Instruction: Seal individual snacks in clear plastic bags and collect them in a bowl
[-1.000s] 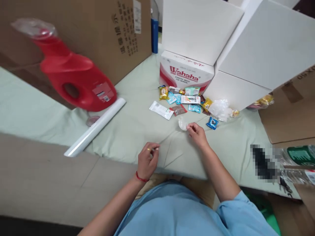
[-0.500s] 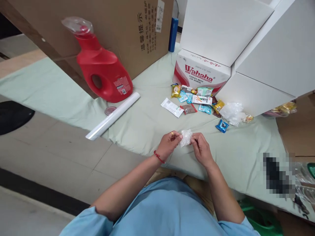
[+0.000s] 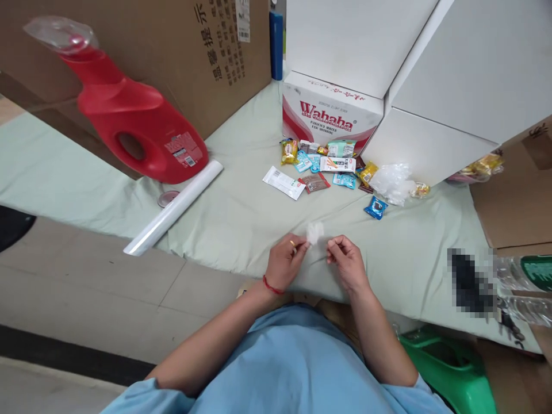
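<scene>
My left hand, with a ring and a red string bracelet, pinches a small crumpled piece of clear plastic film over the table's front part. Just right of it, my right hand has thumb and fingers pressed together. Whether a thin edge of film sits in that pinch, I cannot make out. Beyond the hands lie small snack packets: a white packet, a brown packet, a blue packet and several others. A crumpled clear plastic bag rests to their right.
A red detergent bottle stands at left beside a white roll and a small round lid. Behind are a large cardboard box, a Wahaba water box and white boxes. Clear bottles lie at right.
My hands have moved slightly apart, and the film stays at my left fingertips. The view has shifted, so the objects on the table appear further left.
</scene>
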Available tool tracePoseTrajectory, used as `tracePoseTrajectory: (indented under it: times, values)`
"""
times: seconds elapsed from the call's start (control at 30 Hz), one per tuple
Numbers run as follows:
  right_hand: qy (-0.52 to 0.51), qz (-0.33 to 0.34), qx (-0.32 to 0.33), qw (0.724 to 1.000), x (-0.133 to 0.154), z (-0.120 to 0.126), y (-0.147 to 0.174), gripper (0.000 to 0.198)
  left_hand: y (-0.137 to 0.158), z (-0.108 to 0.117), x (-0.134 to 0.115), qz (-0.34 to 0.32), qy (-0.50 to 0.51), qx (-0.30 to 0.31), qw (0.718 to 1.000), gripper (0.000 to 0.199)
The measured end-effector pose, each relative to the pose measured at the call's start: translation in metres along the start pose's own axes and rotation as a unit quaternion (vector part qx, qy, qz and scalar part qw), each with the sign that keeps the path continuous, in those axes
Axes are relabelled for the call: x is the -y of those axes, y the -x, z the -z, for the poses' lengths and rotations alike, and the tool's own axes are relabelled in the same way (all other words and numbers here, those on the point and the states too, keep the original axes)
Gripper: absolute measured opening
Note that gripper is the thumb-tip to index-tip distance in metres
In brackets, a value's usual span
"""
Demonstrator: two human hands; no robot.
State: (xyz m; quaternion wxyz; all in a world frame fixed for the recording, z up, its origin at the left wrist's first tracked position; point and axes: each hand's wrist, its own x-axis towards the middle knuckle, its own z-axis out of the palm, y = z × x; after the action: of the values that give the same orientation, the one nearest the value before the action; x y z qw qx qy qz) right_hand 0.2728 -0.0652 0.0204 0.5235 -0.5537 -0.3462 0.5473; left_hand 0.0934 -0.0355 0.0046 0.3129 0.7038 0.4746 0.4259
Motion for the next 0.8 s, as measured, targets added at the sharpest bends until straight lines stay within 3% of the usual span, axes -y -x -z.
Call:
tracePoseTrajectory:
  times: [0.1,0.27,0.37,0.43,0.53,0.67,0.73,0.8]
  values:
    - [-0.057,-0.033,-0.018,0.998,0.000,0.010,0.000,0.043,-0.004,0.006,0.005,0.022,0.000,-0.043,0.999,0.019]
    - [-0.041,-0.060,0.024,0.997,0.003,0.006,0.003,0.046,0.000,0.003,-0.001,-0.151,-0.109,-0.019,0.982,0.016]
    - [-0.011,-0.029,0.025,0.999,0.004,0.002,-0.001,0.039,0.003,-0.001,-0.006,-0.173,-0.101,-0.017,0.979,0.015]
    - [-0.017,-0.018,0.022,0.999,0.003,0.005,-0.003,0.036,0.003,0.001,-0.007,-0.127,-0.048,-0.028,0.990,0.013]
    - [-0.042,-0.017,0.026,0.999,-0.004,0.019,0.000,0.033,-0.002,0.009,-0.001,0.015,0.065,-0.049,0.997,0.014]
    - [-0.020,0.008,0.041,0.999,-0.016,0.038,0.014,0.029,-0.007,0.016,0.014,0.225,0.228,-0.074,0.945,0.023]
    - [0.020,0.039,0.032,0.999,-0.019,0.043,0.022,0.026,-0.005,0.017,0.017,0.274,0.257,-0.095,0.922,0.028]
    - [0.076,0.088,0.005,0.993,-0.018,0.045,0.029,0.023,-0.001,0.017,0.011,0.286,0.259,-0.084,0.919,0.032]
